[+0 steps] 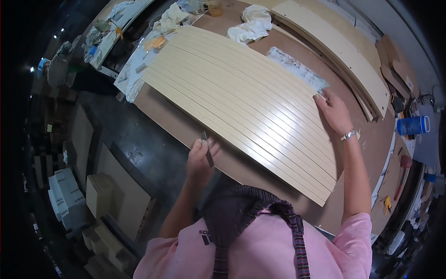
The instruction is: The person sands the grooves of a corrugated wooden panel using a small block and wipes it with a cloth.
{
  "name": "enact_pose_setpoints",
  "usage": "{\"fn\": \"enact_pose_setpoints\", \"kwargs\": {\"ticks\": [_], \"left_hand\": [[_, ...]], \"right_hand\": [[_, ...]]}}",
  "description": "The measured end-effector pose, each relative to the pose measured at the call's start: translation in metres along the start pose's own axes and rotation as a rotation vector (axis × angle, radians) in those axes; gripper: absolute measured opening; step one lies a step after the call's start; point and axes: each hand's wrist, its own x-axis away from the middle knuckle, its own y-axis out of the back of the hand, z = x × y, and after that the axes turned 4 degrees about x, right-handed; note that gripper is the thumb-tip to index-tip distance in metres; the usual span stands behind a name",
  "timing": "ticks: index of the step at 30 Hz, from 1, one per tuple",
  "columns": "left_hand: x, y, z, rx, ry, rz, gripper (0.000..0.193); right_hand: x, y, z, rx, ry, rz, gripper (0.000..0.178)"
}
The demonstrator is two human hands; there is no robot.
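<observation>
"One left hand, holding what?"

"A thin, dark, flat strip, pinched by the thumb, other fingers loosely spread."

"And the right hand?"

"Half open, at the right edge of the long, cream, grooved panel; gripping or resting, I can't tell."

"Where's the panel?"

"Over the flat, brown surface."

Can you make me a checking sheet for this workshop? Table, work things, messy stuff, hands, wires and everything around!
Surface: brown table, partly covered.
Job's things: cream grooved panel; thin dark tool.
Clutter: crumpled white cloth, stained white sheet, blue jug.
Hands: left hand holds the tool; right hand is at the panel's right edge, grip unclear.
Cables: cannot tell for sure.
Surroundings: grey floor, boards at left, another person at upper left.
</observation>
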Motion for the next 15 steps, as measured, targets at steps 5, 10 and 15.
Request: {"fn": "enact_pose_setpoints", "kwargs": {"ticks": [5,10,15], "left_hand": [[0.000,-0.002,0.004,0.120,-0.051,0.080,0.047],[-0.008,-0.002,0.009,0.064,-0.072,0.110,0.042],[-0.009,0.011,-0.019,-0.337,-0.244,0.188,0.019]], "right_hand": [[-0.009,-0.001,0.006,0.081,-0.096,0.178,0.080],[-0.013,-0.001,0.014,0.160,-0.099,0.258,0.077],[-0.008,0.007,0.010,0.180,-0.100,0.218,0.068]]}}
